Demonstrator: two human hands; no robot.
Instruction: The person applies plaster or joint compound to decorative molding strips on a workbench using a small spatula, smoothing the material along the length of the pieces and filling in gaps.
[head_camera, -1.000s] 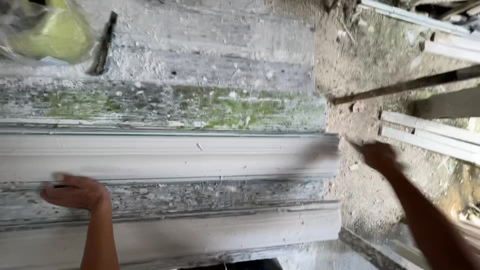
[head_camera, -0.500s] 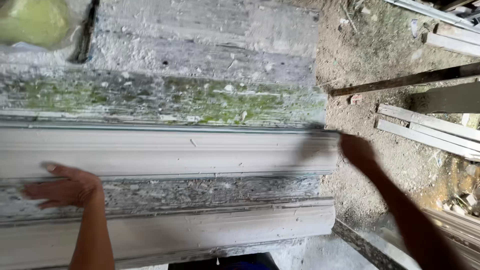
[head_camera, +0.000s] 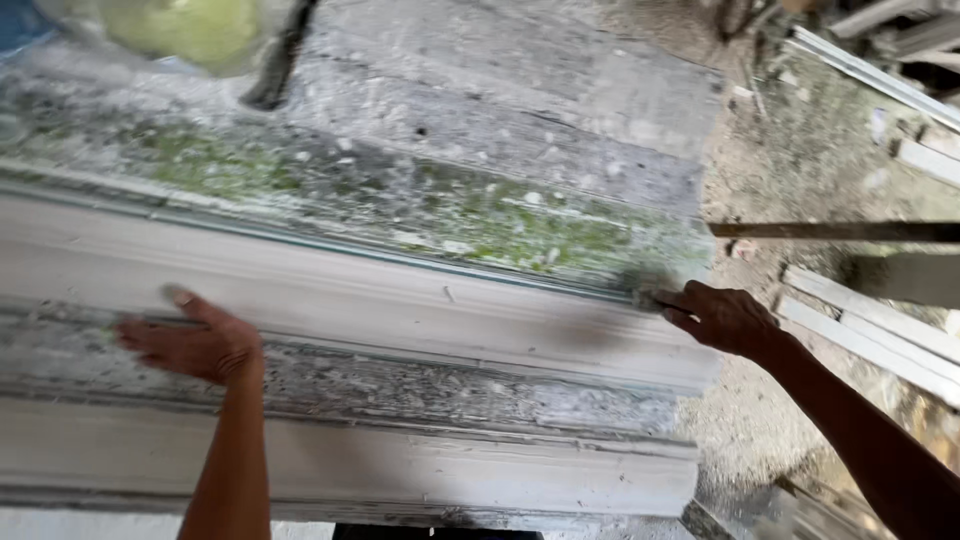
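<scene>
Since 0.5 s ago the right hand (head_camera: 722, 318) has come in from 3 o'clock onto the right end of the upper white moulding (head_camera: 400, 305), fingers curled on its top edge; the left hand (head_camera: 195, 345) stays spread flat at 9 o'clock. The moulding lies lengthwise across the stained worktop (head_camera: 480, 130), above a 2nd moulding (head_camera: 380, 470). Judgement: grip both ends evenly, keep it level.

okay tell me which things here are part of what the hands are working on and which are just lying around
In hand:
upper white moulding, under the left hand
brush, gripped by the right hand at the moulding's end

Lying about:
lower white moulding
mossy slab
yellow-green bag
white strips on the ground
</scene>
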